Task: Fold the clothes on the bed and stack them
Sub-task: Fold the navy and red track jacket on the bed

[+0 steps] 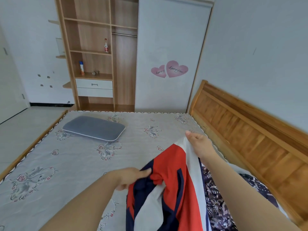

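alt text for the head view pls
Two hands, left and right, hold up a red, white and navy garment over a bed. A grey pillow lies farther off; patterned dark cloth lies to the right.

White walls (250, 39), open wooden wardrobe (100, 47), wooden headboard (241, 127), pale floor (21, 124)

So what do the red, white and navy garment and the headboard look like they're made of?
The garment looks like thin, smooth, matte knit fabric, perhaps synthetic: it drapes in soft folds from both hands. The headboard looks like varnished wood: orange-brown panels with visible grain.
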